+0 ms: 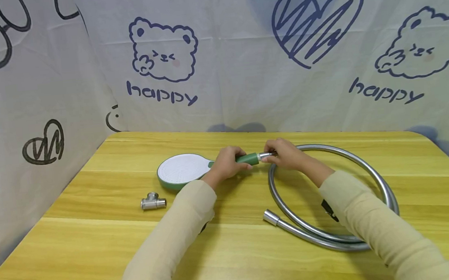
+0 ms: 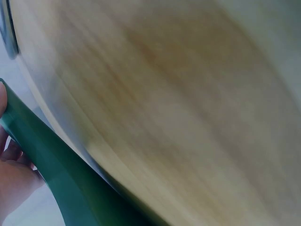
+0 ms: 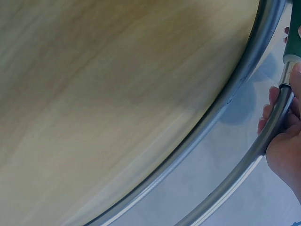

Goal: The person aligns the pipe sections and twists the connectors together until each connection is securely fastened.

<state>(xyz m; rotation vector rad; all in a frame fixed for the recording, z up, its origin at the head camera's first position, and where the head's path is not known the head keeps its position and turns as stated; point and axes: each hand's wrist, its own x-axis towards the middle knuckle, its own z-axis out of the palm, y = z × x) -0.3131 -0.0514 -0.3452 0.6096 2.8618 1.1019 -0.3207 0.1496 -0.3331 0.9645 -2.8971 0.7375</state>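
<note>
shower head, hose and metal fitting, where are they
Shower head (image 1: 184, 168), head view, on its white face.
Hose (image 1: 340, 242), head view, on its loop's near side.
Metal fitting (image 1: 153, 202), head view, on its body.

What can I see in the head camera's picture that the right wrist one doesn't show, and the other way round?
Only the head view shows the white shower face, the T-shaped metal fitting, the hose's loose end and the cream sleeves.

Only the right wrist view gives a close, palm-side look at the right hand, its fingertips showing past the hose.

Both share the right hand, some of the left hand, the green handle, the metal connector, the hose and the wooden table.
</note>
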